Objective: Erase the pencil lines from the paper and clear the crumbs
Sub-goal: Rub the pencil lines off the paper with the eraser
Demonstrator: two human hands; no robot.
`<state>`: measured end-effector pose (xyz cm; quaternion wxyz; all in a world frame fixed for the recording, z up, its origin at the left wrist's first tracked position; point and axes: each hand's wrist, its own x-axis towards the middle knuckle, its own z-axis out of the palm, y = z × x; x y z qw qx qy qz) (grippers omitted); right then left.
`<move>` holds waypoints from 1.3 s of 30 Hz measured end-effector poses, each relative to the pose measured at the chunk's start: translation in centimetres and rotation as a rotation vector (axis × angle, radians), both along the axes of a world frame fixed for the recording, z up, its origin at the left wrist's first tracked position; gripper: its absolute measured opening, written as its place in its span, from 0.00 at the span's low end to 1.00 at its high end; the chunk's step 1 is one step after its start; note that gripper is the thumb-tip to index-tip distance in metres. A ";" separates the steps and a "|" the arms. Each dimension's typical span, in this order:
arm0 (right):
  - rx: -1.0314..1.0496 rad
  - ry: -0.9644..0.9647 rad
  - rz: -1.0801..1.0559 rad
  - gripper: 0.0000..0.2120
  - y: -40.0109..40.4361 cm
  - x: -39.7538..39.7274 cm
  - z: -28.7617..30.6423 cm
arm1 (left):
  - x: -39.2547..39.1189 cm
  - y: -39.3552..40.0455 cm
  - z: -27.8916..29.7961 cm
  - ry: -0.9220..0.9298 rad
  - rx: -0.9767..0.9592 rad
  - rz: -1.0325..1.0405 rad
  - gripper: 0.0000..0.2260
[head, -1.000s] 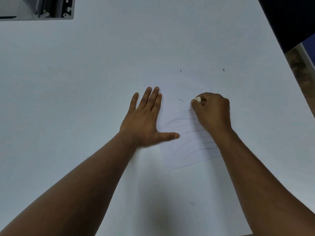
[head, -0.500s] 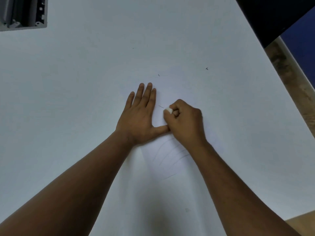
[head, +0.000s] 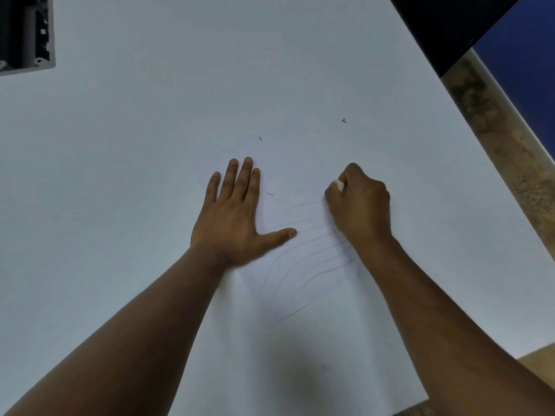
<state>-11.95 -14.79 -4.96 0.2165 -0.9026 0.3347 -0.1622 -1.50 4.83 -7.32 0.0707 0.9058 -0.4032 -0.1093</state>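
the broad white tabletop (head: 150,175) is filling the whole view, with a grey slotted metal fixture (head: 27,34) tucked in its far-left corner; on it the thin white sheet of paper (head: 288,181) is lying flat, hard to tell from the table, its near edge showing as a faint line just ahead of the forearms; the left hand (head: 237,217) is pressing down flat on the sheet's left side, fingers straight and together, thumb stretched out toward the middle, holding nothing, just pinning the page; the right hand (head: 359,205) is now swinging back out to the right, well apart from the left thumb it was crowding half a second ago, fingers curled tight round the small white eraser (head: 339,185), only a tip of it peeking out by the thumb; so that is one stroke going across and back over the upper band; the grey curved pencil lines (head: 303,259) are running between the two hands, the top ones looking paler, the lower ones crisp and dark, so by my reckoning the rubbing is only partly through; the dark rolled eraser crumbs (head: 269,193) are sitting loose, one just beside the left fingers, two more further up the table, and the sweeping-off is not yet started.
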 end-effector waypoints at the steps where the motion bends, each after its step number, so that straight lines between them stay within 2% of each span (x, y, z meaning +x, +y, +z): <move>1: 0.019 -0.002 0.000 0.08 -0.1 0.1 0.1 | 0.0 0.0 0.0 0.001 -0.001 0.000 0.55; 4: 0.070 -0.044 0.032 0.06 1.6 1.2 0.5 | -0.1 0.0 0.0 0.001 -0.007 0.000 0.55; 6: 0.092 -0.043 0.142 0.06 4.0 1.9 0.4 | 0.0 0.0 0.0 -0.008 -0.002 -0.011 0.54; 9: 0.006 0.024 0.286 0.07 6.3 2.1 -0.1 | 0.1 0.0 -0.1 -0.005 0.005 -0.022 0.54; 12: -0.128 0.038 0.143 0.06 2.9 1.3 -0.4 | 0.0 0.0 -0.1 -0.004 -0.006 -0.010 0.54; 15: -0.059 0.035 0.060 0.07 -0.9 -0.1 0.0 | 0.0 0.1 0.0 0.004 -0.007 -0.008 0.54; 20: 0.084 -0.031 0.088 0.06 0.2 1.0 0.7 | -0.1 0.0 0.0 -0.006 -0.012 -0.003 0.54; 25: 0.022 0.080 0.379 0.08 6.3 3.1 0.4 | 0.1 0.2 -0.3 -0.019 -0.017 -0.032 0.54; 27: -0.055 0.113 0.356 0.07 5.4 2.6 0.1 | 0.1 0.1 -0.2 -0.015 -0.016 -0.026 0.54; 30: -0.161 0.110 0.166 0.07 0.3 1.0 -0.1 | 0.0 0.0 -0.1 -0.001 -0.003 -0.015 0.54; 32: -0.138 0.109 0.116 0.07 -2.4 0.1 0.2 | -0.1 0.0 -0.1 0.005 -0.005 -0.007 0.54; 36: 0.005 0.000 0.148 0.07 -3.0 0.1 0.7 | -0.1 0.0 0.0 -0.003 -0.003 0.003 0.54; 39: 0.015 -0.027 0.279 0.06 -0.4 0.1 0.3 | 0.0 0.0 -0.1 -0.010 -0.009 0.001 0.54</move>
